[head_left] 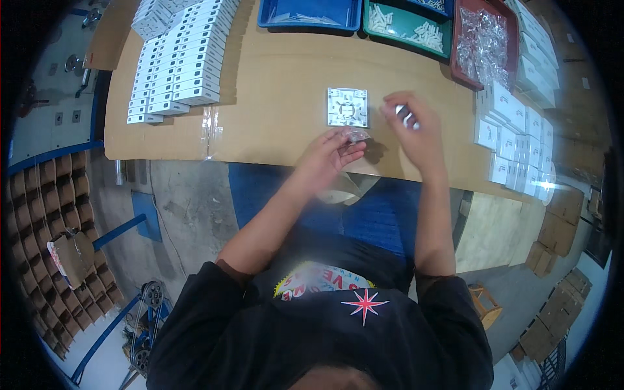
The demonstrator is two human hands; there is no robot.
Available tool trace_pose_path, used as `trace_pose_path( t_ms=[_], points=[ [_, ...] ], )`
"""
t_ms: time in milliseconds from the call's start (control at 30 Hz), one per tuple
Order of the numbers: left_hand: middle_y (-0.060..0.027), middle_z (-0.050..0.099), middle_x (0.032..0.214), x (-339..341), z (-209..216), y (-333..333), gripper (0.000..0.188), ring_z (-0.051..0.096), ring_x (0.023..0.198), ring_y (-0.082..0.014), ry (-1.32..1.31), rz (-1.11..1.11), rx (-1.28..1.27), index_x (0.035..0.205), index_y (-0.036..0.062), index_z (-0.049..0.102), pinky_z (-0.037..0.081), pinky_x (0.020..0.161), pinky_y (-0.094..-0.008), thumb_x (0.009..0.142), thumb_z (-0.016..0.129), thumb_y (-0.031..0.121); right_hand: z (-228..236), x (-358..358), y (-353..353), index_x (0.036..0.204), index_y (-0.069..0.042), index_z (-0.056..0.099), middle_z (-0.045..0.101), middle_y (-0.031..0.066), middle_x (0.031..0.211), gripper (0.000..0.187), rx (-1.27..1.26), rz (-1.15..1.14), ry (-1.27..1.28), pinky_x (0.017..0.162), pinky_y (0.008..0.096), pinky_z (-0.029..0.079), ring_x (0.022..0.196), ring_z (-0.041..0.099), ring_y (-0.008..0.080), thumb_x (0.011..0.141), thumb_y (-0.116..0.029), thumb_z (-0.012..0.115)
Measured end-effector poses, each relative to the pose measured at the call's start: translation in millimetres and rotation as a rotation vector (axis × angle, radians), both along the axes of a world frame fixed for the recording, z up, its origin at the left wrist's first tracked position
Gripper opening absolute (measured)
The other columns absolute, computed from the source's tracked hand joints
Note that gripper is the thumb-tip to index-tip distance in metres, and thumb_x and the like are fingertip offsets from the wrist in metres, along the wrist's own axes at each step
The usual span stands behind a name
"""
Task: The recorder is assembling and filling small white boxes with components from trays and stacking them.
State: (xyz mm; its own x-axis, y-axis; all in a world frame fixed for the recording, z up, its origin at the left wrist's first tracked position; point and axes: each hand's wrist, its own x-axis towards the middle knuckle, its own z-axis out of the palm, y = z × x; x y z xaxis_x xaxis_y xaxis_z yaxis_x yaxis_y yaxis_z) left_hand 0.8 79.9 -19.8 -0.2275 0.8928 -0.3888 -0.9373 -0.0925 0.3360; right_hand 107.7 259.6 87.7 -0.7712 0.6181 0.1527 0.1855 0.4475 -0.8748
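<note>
A square white plastic plate (348, 107) with a cut-out pattern at its middle lies on the cardboard-covered table (279, 91). Just below it, my left hand (325, 159) pinches a small clear plastic bag (356, 135) between thumb and fingers; what the bag contains is too small to make out. To the right of the plate, my right hand (419, 130) is raised a little, its fingers curled round a small white piece (407, 117). Fingers hide part of that piece, so its kind does not show.
Stacked white boxes (179, 62) stand at the left, more white boxes (513, 130) at the right. Along the back are a blue tray (309, 27), a green tray (406, 40) of small white parts and a red tray (467, 77) of clear bags. The table's front edge runs under my wrists.
</note>
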Motion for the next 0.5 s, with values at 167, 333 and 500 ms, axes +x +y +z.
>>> trace_pose_path(
  t_ms=[167,333,500],
  points=[
    [-0.0147,0.065,0.126,-1,-3,2,0.038,0.066,0.115,-0.0229,0.031,-0.034,-0.041,0.137,-0.0014,0.056,0.056,0.104,-0.0361,0.105,0.059,0.018,-33,-24,78,0.096,-0.003,0.07,0.072,0.0052,0.086,0.019,0.063,-0.134,-0.054,0.063,0.0264,0.047,0.067,0.059,0.0104,0.09,-0.02,0.075],
    [-0.0124,0.066,0.125,0,-5,0,0.04,0.065,0.116,-0.0218,0.092,-0.036,-0.065,0.138,-0.0013,0.054,0.055,0.106,-0.0354,0.104,0.061,0.019,-46,-56,150,0.103,-0.01,0.074,0.075,0.0103,0.092,0.024,0.243,-0.282,-0.182,0.07,0.0361,0.053,0.073,0.07,0.0227,0.092,-0.031,0.07],
    [-0.0099,0.066,0.123,-1,-46,-5,0.043,0.066,0.115,-0.0191,0.475,-0.032,-0.031,0.14,0.0008,0.052,0.056,0.104,-0.0337,0.102,0.065,0.016,-61,-99,188,0.107,-0.013,0.074,0.075,0.0137,0.101,0.021,0.383,-0.301,-0.227,0.082,0.0446,0.055,0.097,0.07,0.0374,0.093,-0.026,0.066]
  ],
)
